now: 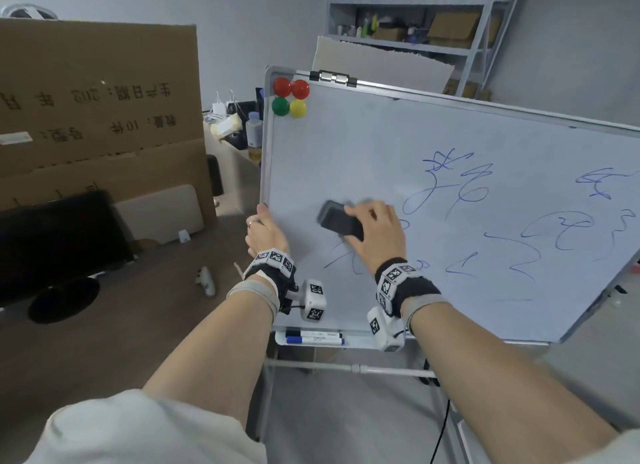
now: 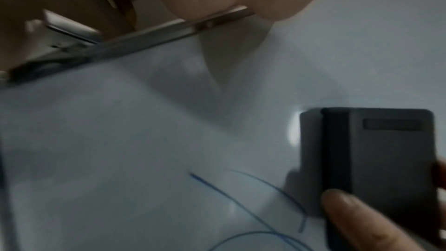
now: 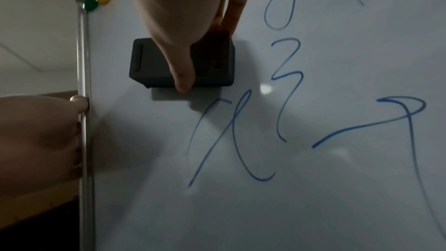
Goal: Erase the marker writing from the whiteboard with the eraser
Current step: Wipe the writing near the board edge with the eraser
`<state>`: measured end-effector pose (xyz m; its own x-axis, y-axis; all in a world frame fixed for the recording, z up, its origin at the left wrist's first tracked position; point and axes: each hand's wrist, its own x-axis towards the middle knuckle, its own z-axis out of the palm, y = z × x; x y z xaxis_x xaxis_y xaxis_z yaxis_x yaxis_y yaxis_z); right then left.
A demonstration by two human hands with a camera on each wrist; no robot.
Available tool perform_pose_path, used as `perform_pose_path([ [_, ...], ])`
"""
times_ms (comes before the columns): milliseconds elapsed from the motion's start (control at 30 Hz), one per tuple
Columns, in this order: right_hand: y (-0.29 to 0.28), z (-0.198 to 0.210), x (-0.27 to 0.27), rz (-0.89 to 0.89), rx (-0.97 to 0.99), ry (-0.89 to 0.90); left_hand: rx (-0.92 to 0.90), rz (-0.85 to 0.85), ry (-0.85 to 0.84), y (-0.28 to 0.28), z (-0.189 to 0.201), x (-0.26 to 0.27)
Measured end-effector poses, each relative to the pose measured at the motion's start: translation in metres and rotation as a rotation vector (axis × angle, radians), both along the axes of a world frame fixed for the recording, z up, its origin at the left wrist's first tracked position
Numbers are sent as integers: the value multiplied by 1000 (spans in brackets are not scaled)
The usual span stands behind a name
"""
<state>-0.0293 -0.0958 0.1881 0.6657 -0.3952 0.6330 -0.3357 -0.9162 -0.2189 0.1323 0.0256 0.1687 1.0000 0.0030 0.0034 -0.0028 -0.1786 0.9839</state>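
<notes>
Against the board (image 1: 398,145), the right hand (image 1: 375,233) grips the eraser (image 1: 337,221); keep it flat, sweeping right over the writing (image 1: 453,183), while the left hand (image 1: 265,233) clasps the frame (image 1: 264,158).

Our whiteboard (image 1: 450,145) on its stand: four round magnets (image 1: 290,98) at the upper left corner, blue marker writing (image 1: 457,183), dark eraser (image 1: 341,221) against its face; tray (image 1: 356,342) below holds what look like two markers (image 1: 313,337).

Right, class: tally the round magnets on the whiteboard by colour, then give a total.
Red magnets: 2
Green magnet: 1
Yellow magnet: 1
Total: 4, clustered in the top left corner of the whiteboard.
</notes>
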Motion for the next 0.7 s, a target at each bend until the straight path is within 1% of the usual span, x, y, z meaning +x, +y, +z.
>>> perform_pose_path([
  [67, -3, 5, 2, -20, 1, -83, 3, -23, 21, 4, -14, 0],
  [167, -11, 27, 5, -104, 29, -321, -15, -31, 23, 2, -17, -2],
  [200, -13, 28, 9, -105, 29, -363, -19, -26, 23, 1, -17, -3],
  [233, -11, 24, 12, -88, 33, -358, -23, -17, 26, 0, -17, -3],
  [267, -8, 13, 14, -57, 32, -310, -26, -9, 33, -1, -21, -2],
  [400, 5, -65, 12, 70, -33, 65, -12, -28, 44, 1, -53, 4],
  [433, 5, -77, 9, 90, -46, 120, -6, -40, 44, 4, -61, 4],
  [467, 2, -79, 8, 114, -67, 143, 1, -51, 45, 7, -68, 6],
  [533, -3, -64, 13, 131, -134, 100, 25, -77, 57, 12, -76, 9],
  [600, -5, -34, 23, 77, -177, -40, 41, -92, 70, 14, -77, 10],
  [667, -5, -5, 34, 9, -154, -170, 45, -87, 67, 12, -74, 10],
  [700, -5, 1, 39, -4, -136, -212, 46, -86, 66, 11, -74, 11],
])
